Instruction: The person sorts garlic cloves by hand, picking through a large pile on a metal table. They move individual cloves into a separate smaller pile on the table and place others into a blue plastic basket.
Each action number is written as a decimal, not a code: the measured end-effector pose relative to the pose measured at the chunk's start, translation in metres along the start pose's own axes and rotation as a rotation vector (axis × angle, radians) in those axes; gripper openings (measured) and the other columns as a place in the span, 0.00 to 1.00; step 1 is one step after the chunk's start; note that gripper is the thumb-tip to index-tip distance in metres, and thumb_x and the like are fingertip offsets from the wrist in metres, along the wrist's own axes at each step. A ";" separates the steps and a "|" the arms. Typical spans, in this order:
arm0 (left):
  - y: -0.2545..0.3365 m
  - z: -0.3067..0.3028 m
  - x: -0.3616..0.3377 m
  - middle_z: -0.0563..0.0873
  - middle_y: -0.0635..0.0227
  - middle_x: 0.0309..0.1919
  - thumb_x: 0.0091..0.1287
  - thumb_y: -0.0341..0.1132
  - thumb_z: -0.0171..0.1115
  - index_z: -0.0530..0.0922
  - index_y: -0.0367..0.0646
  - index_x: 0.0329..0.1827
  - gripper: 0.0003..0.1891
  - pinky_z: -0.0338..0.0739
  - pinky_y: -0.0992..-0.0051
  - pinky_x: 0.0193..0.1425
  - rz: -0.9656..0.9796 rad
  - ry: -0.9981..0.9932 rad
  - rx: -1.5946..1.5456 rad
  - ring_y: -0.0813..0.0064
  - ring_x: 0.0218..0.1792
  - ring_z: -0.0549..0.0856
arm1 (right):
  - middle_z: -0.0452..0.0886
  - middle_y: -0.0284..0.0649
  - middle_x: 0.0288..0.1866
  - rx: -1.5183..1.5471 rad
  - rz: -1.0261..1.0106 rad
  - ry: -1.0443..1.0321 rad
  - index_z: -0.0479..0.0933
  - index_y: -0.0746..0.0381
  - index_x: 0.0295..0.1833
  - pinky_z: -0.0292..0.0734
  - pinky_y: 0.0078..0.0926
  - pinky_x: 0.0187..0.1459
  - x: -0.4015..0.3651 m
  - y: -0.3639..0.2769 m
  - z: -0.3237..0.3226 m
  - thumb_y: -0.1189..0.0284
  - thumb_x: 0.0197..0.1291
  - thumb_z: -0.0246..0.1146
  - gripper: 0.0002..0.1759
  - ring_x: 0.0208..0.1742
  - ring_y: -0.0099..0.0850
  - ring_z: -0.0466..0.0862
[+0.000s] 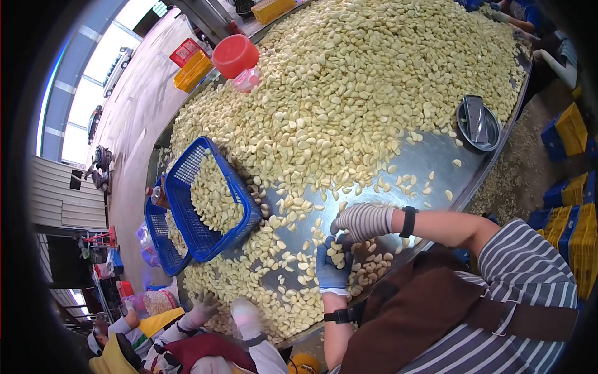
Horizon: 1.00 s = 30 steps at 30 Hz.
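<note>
My left hand [332,268], in a blue glove, is cupped round a few pale cloves [337,257] that look like peeled garlic. Touching or just above its fingertips is my right hand [364,222], in a grey-and-white striped glove with its fingers curled in; whatever lies between them is hidden. Both hands are over the metal table [441,163], low in the view. Loose cloves lie beside them, and a large heap [349,87] rises beyond.
Two blue baskets [251,219] [163,240] with cloves stand at the left. A metal bowl [491,138] holds a phone-like object [476,118]. A red tub [235,56] is at the heap's far edge. A co-worker's gloved hands [202,309] [245,313] work at lower left; other people are at upper right.
</note>
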<state>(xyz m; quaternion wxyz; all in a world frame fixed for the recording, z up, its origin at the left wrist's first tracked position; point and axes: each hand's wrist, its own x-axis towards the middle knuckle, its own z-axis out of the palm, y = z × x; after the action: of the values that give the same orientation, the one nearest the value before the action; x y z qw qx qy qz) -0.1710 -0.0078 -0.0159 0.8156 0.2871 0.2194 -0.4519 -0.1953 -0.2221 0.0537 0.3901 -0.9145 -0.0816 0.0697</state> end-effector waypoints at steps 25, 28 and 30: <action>0.012 0.024 0.012 0.81 0.53 0.53 0.69 0.48 0.55 0.77 0.40 0.54 0.21 0.82 0.75 0.32 -0.142 -0.136 -0.280 0.62 0.51 0.82 | 0.80 0.49 0.39 -0.227 0.166 0.276 0.79 0.62 0.46 0.77 0.42 0.44 0.020 0.038 -0.045 0.66 0.52 0.63 0.16 0.43 0.48 0.83; 0.031 0.043 0.011 0.83 0.53 0.49 0.68 0.46 0.55 0.77 0.40 0.54 0.20 0.81 0.79 0.29 -0.124 -0.281 -0.345 0.62 0.46 0.84 | 0.79 0.53 0.43 -0.445 0.390 0.264 0.77 0.64 0.48 0.78 0.41 0.44 0.017 0.097 -0.059 0.72 0.55 0.60 0.15 0.44 0.49 0.82; 0.081 0.083 0.010 0.81 0.51 0.52 0.67 0.43 0.57 0.76 0.40 0.55 0.19 0.81 0.78 0.29 -0.057 -0.437 -0.369 0.61 0.47 0.84 | 0.78 0.54 0.43 -0.461 0.390 0.246 0.77 0.65 0.48 0.78 0.41 0.44 0.024 0.109 -0.049 0.74 0.55 0.59 0.14 0.44 0.50 0.82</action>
<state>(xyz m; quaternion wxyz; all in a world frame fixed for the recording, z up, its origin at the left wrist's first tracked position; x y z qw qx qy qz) -0.0875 -0.0348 0.0608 0.8690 0.0237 0.1250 -0.4781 -0.1527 -0.3258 0.0065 0.1590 -0.9787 0.1293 0.0118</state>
